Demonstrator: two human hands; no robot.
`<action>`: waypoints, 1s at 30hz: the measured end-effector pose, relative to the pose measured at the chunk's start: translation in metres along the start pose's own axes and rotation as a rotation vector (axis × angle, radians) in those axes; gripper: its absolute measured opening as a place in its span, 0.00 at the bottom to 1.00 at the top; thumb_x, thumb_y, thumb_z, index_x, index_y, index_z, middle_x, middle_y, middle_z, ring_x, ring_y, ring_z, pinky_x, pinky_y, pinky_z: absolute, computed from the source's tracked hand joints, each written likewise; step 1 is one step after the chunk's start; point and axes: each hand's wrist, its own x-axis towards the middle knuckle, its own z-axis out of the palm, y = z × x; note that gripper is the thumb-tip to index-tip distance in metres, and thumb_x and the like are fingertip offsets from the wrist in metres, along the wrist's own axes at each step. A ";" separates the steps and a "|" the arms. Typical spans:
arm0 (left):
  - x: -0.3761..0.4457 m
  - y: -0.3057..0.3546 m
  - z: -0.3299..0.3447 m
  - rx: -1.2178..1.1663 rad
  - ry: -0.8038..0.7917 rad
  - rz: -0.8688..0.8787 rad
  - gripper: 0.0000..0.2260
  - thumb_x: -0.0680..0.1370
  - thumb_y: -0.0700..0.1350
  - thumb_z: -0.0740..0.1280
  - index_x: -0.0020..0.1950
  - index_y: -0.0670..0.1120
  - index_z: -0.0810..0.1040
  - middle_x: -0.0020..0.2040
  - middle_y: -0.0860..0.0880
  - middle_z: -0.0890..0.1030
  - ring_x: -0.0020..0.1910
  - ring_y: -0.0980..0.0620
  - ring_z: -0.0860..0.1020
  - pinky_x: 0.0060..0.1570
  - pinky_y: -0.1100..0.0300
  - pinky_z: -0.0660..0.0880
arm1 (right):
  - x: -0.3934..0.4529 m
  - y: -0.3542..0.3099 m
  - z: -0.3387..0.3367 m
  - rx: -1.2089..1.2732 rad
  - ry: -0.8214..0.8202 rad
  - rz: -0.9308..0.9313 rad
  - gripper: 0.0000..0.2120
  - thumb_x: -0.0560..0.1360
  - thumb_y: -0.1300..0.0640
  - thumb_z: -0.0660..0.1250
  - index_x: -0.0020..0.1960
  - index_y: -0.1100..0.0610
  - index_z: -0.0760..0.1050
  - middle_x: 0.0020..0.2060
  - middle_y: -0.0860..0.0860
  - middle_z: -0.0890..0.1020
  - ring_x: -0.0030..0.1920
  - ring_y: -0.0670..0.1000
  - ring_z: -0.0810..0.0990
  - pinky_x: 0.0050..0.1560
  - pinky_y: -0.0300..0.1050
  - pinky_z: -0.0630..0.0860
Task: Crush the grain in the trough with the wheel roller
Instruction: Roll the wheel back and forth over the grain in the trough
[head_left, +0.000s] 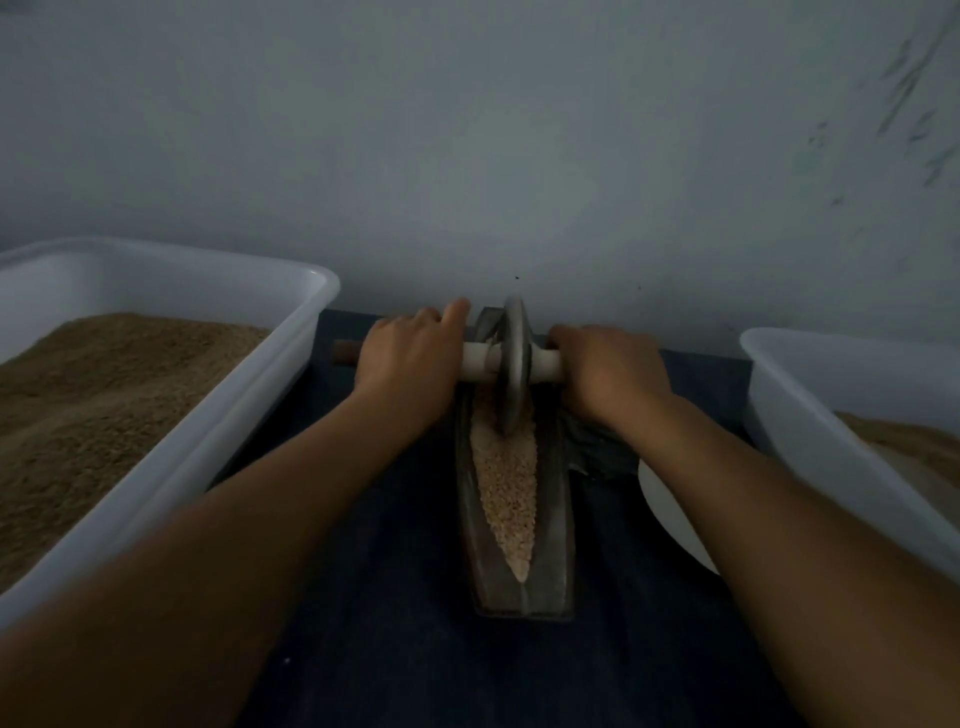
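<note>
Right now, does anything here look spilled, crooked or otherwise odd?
Nothing spilled: the grain sits inside the trough. One oddity: the wheel roller leans slightly instead of standing upright, with the left hand and right hand gripping its axle.

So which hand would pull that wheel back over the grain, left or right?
Probably neither alone. The left hand and right hand each grip the axle either side of the wheel, so both are evenly placed to roll it across the grain.

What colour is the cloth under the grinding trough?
Dark navy blue cloth, seen in the head view, under the trough.
</note>
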 end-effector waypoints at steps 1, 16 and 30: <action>0.004 0.001 0.000 0.013 0.013 -0.001 0.35 0.72 0.44 0.73 0.74 0.50 0.59 0.58 0.44 0.78 0.53 0.42 0.79 0.51 0.48 0.73 | 0.006 0.002 0.002 0.024 -0.045 0.013 0.13 0.72 0.48 0.71 0.55 0.48 0.75 0.49 0.51 0.81 0.48 0.56 0.80 0.38 0.44 0.67; -0.060 0.020 -0.037 0.168 -0.041 0.045 0.14 0.76 0.49 0.70 0.58 0.48 0.72 0.54 0.49 0.79 0.50 0.48 0.79 0.41 0.57 0.67 | -0.074 -0.013 -0.021 0.084 0.045 -0.039 0.12 0.73 0.49 0.69 0.51 0.52 0.68 0.42 0.50 0.78 0.41 0.55 0.77 0.37 0.47 0.59; -0.095 0.013 -0.042 0.072 0.000 0.119 0.16 0.74 0.50 0.71 0.57 0.51 0.68 0.53 0.52 0.77 0.48 0.52 0.77 0.44 0.60 0.66 | -0.106 -0.022 -0.032 0.021 0.168 -0.074 0.11 0.71 0.53 0.71 0.46 0.55 0.71 0.36 0.51 0.75 0.34 0.51 0.65 0.39 0.46 0.58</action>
